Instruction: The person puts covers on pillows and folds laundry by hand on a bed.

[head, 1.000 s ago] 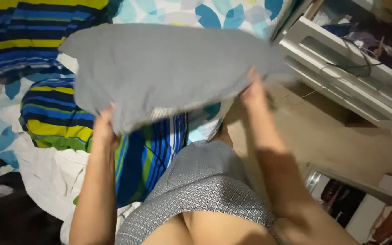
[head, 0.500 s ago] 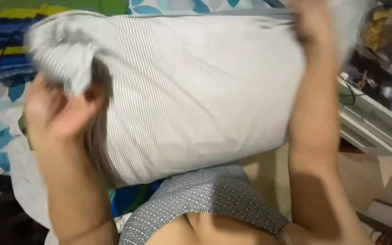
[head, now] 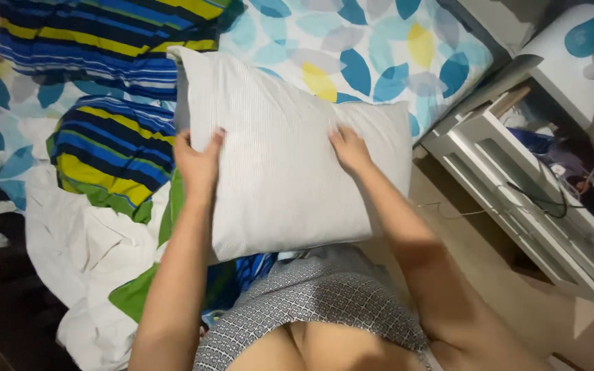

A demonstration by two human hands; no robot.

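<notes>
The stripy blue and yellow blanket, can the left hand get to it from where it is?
Probably yes. The left hand lies flat on the white pillow near its left edge, and the striped blanket is bunched right beside that edge. Nothing lies between them, though the hand would have to leave the pillow.

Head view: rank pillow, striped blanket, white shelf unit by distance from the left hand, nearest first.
From the left hand:
1. Pillow, white, directly under the palm, touched.
2. Striped blanket, blue and yellow, bunched just to its left.
3. White shelf unit, far right, past the right hand.

Both hands, left hand [head: 198, 162] and right hand [head: 349, 148], lie flat, arms outstretched.
</notes>
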